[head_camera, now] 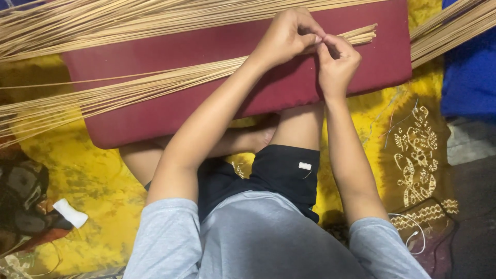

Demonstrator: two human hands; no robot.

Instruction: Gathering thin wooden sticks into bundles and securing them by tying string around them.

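Observation:
A bundle of thin tan sticks (155,85) lies across a dark red cushion (165,111) that rests on my legs. Its far ends reach the cushion's upper right. My left hand (287,36) and my right hand (337,64) meet over those ends, fingers pinched together on the stick tips. What lies between the fingertips is hidden by the fingers. More tan sticks (103,23) fan across the top left above the cushion.
A yellow patterned cloth (88,175) covers the floor under me. Another bundle of sticks (454,28) crosses the top right over a blue cloth (470,77). A small white piece (71,213) lies at the left, and a thin white cable (416,232) at the lower right.

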